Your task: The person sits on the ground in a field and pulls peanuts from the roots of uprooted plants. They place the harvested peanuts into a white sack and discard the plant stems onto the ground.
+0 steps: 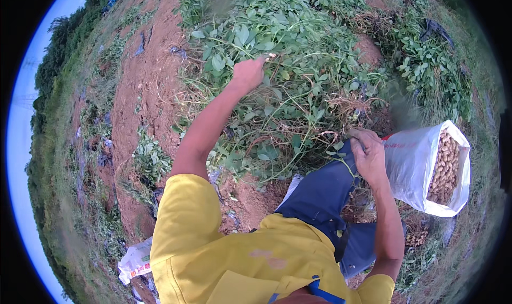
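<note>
My left hand (pixel 248 73) reaches over a heap of uprooted peanut plants (pixel 276 27). A small pale thing, possibly a pod, shows at its fingertips; whether it is gripped is unclear. My right hand (pixel 370 154) is by my knee in dark blue trousers (pixel 320 188), fingers bent, near tangled stems and roots (pixel 352 104). What lies between those fingers is hidden. Just right of this hand, a white woven sack (pixel 412 156) leans with its mouth facing right, showing many peanut pods (pixel 444 168) inside.
Bare reddish soil (pixel 148 76) runs along the left of the heap. More leafy plants (pixel 440 63) lie at the upper right. A white plastic bag (pixel 136 260) with red print is at the lower left. Scraps of dark plastic film (pixel 436 31) and weeds are scattered about.
</note>
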`<state>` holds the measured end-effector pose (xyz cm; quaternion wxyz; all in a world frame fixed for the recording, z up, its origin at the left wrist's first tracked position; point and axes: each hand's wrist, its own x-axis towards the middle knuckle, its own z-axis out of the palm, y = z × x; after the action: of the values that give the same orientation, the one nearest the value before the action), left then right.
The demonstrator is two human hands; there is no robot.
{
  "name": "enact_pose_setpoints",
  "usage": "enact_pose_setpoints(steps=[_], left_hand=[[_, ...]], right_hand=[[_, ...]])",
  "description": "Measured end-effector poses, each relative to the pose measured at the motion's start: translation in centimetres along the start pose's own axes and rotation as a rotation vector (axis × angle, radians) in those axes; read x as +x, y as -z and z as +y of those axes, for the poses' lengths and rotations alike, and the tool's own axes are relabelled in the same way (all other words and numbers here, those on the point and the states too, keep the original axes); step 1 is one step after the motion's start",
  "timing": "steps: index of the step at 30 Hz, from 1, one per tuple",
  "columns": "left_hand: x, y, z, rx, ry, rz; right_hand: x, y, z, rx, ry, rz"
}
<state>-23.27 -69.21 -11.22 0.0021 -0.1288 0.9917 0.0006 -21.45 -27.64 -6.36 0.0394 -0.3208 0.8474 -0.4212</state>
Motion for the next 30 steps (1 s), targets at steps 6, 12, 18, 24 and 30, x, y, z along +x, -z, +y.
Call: enact_pose_setpoints(steps=[6,12,18,24,30], left_hand=[[-3.2,-1.6,-1.4,0.032,-0.011,-0.074],[-4.9,-0.4,-0.4,-0.083,-0.082,-0.012],[-7.5,0.3,0.5,-0.231,-0.113,0.055],[-6.9,-1.9,-1.1,-0.607,0.236,-0.052],[-5.1,-6.3,0.0,-1.162,0.456,-0.116]], right_hand=[[11.4,-6.5,-3.4,0.362,0.153,-0.166],[20.8,-16.3,-2.3,0.297,0.059,-0.144],[22.3,-21.9,-1.1,0.087,-0.106,-0.354],[18.1,-22.1,-1.2,0.216,-0.017,-0.3],[12.7,-21.4,-4.9,0.247,-0.036,-0.143]])
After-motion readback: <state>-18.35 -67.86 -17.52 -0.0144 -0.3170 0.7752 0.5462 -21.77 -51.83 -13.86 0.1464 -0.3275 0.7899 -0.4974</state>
